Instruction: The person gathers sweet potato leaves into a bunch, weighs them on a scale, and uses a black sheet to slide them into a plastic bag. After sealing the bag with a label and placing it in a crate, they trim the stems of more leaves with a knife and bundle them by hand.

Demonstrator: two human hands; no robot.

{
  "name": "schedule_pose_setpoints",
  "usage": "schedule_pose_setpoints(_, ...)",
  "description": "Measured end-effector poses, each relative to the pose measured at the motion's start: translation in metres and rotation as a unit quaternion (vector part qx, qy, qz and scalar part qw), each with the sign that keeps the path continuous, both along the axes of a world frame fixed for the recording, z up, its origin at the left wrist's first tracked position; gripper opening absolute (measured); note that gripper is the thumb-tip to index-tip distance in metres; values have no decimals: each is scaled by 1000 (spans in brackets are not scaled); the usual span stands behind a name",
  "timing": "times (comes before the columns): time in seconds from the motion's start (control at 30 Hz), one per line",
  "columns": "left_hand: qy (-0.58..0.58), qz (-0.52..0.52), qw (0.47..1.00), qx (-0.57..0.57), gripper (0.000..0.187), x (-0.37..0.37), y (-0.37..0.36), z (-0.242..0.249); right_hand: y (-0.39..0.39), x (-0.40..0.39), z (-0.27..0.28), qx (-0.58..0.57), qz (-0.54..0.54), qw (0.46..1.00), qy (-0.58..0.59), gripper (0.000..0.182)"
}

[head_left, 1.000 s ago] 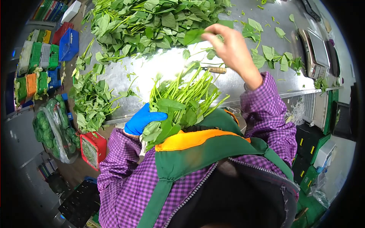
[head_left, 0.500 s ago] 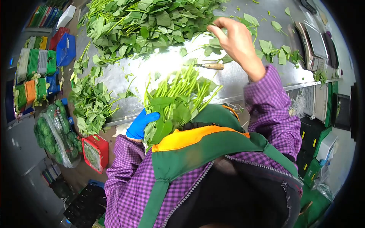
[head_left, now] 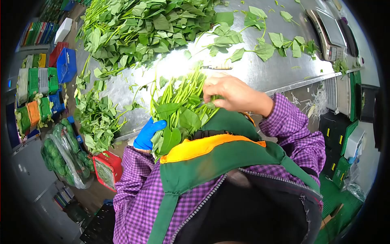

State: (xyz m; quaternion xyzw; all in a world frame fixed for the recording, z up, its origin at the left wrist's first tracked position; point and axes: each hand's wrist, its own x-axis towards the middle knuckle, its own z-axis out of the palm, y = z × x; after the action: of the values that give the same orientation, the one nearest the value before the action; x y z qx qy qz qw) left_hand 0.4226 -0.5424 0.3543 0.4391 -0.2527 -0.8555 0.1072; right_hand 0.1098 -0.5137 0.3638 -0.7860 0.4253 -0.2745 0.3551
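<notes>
My left hand (head_left: 149, 133), in a blue glove, is closed round the lower left of a bunch of leafy greens (head_left: 178, 99), which look like sweet potato leaves. Pale green stems point up and away from me, and leaves hang near my apron. My bare right hand (head_left: 227, 92) is at the bunch's right side, its fingers curled in on a stem or leaf there. Just beyond that hand lies a knife (head_left: 221, 65) with a wooden handle, its blade lost in glare. A large heap of the same greens (head_left: 150, 30) covers the far left of the metal table (head_left: 280, 75).
A smaller pile of greens (head_left: 97, 116) hangs at the table's left edge. Loose sprigs (head_left: 264, 51) lie to the right, before a weighing scale (head_left: 329, 36). On the floor at left are a red basket (head_left: 107, 168) and a bag of green vegetables (head_left: 65, 156).
My right hand has come down from beside the big heap to the bunch's right side. My left hand keeps its hold on the bunch. The view has shifted slightly.
</notes>
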Motion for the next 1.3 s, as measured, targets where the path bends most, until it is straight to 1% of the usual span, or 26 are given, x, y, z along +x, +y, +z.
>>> schedule_pose_setpoints(0.1,9,-6,1000,-21,65,-1,0,2,2,-9,2,69,18,997,-27,14)
schedule_pose_setpoints(0.17,11,-8,999,-36,65,0,1,1,3,-15,4,225,-6,961,-162,11)
schedule_pose_setpoints(0.23,-7,-8,999,-39,65,5,2,-3,2,-25,-3,242,-25,956,-162,12)
schedule_pose_setpoints(0.3,-6,0,999,-34,65,5,4,-2,2,-34,-23,255,-261,890,-275,16)
schedule_pose_setpoints(0.33,-5,6,1000,-31,66,4,5,-2,1,-47,-29,256,-260,890,-274,16)
schedule_pose_setpoints(0.4,2,4,1000,-28,66,6,4,-5,-4,-67,-32,178,-413,887,-103,21)
schedule_pose_setpoints(0.43,8,2,1000,-26,66,6,4,-7,-1,-67,-33,179,-412,888,-102,21)
schedule_pose_setpoints(0.47,9,5,1000,-27,66,5,1,-9,2,-56,-19,83,-369,926,9,25)
schedule_pose_setpoints(0.5,11,-2,1000,-27,65,5,-1,-11,7,-41,-6,-14,-319,940,119,30)
schedule_pose_setpoints(0.57,9,-11,1000,-23,65,1,-1,-7,17,3,22,38,-187,981,27,37)
schedule_pose_setpoints(0.63,27,-4,1000,5,65,-11,-3,5,23,33,18,35,-71,997,-19,34)
schedule_pose_setpoints(0.67,28,-5,1000,5,65,-8,-4,0,21,32,13,35,-72,997,-19,34)
schedule_pose_setpoints(0.73,-3,-27,997,-73,66,5,-5,-16,8,27,5,212,-130,956,-157,30)
schedule_pose_setpoints(0.77,-4,-21,997,-73,66,4,-5,-10,4,16,11,326,-181,887,-274,23)
schedule_pose_setpoints(0.83,3,-9,1000,8,68,0,-3,6,0,-15,14,401,-230,793,-397,18)
schedule_pose_setpoints(0.87,5,-7,1000,9,68,0,-3,5,0,-23,10,402,-229,794,-394,18)
schedule_pose_setpoints(0.93,-6,12,1000,1,69,0,-1,2,3,-32,-5,440,-261,627,-588,15)
schedule_pose_setpoints(0.97,-6,11,1000,1,69,0,-1,0,3,-37,-8,439,-261,627,-588,15)
schedule_pose_setpoints(1.03,21,3,1000,-23,69,0,-2,-3,1,-46,-16,390,-284,575,-661,13)
schedule_pose_setpoints(1.1,18,-2,999,-26,69,0,-3,-2,-2,-52,-16,351,-296,593,-662,16)
schedule_pose_setpoints(1.13,15,-6,999,-29,70,0,-3,-2,1,-52,-11,262,-355,795,-417,19)
schedule_pose_setpoints(1.17,15,-5,999,-30,70,-1,-4,-2,1,-49,-1,143,-373,908,-125,22)
schedule_pose_setpoints(1.2,13,0,999,-38,69,-2,-3,-3,6,-37,7,210,-341,916,-30,33)
schedule_pose_setpoints(1.23,9,3,999,-45,69,-2,-3,-3,6,-17,29,242,-270,932,7,39)
schedule_pose_setpoints(1.27,8,0,999,-46,69,-4,-5,-1,10,1,30,202,-206,956,46,44)
schedule_pose_setpoints(1.3,5,-14,999,-50,68,-6,-7,2,15,23,24,116,-194,974,27,42)
